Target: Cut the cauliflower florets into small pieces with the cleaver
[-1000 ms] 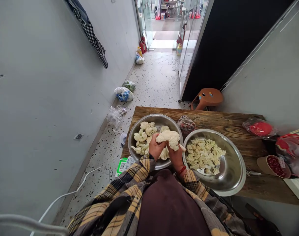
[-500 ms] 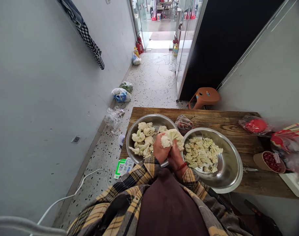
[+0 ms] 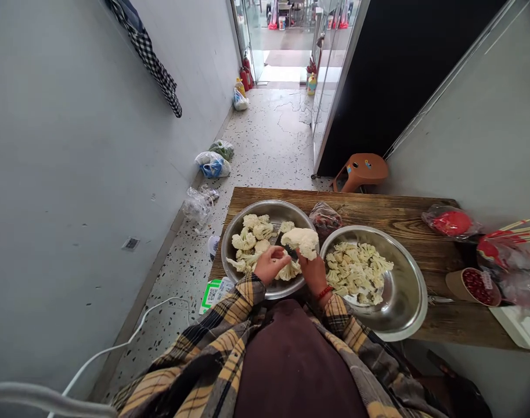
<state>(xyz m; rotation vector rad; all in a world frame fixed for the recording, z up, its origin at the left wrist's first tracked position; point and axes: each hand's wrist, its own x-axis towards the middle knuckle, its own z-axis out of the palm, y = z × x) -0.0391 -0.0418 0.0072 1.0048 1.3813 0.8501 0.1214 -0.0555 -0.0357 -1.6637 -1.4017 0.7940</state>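
My right hand (image 3: pixel 313 271), with a red bead bracelet at the wrist, grips a large piece of cauliflower (image 3: pixel 306 239) above the right side of the left steel bowl (image 3: pixel 230 273). A dark, blade-like strip (image 3: pixel 289 251) shows beside that piece; I cannot tell what it is. My left hand (image 3: pixel 270 266) is over the near part of the same bowl, its fingers apart and curved, close to a floret (image 3: pixel 289 271). Larger cauliflower florets (image 3: pixel 245 239) lie in this bowl. Smaller cut cauliflower pieces (image 3: pixel 356 270) fill part of the right steel bowl (image 3: pixel 406 310).
Behind the bowls on the wooden table (image 3: pixel 390 209) sits a bag of dark red items (image 3: pixel 324 217). At right are a red bagged item (image 3: pixel 454 222), a paper tub (image 3: pixel 478 285) and skewers (image 3: pixel 515 232). An orange stool (image 3: pixel 364 168) stands beyond the table.
My left hand has come off the cauliflower piece and moved left and down. The piece stays in my right hand, now turned, and a floret shows below it in the left bowl.
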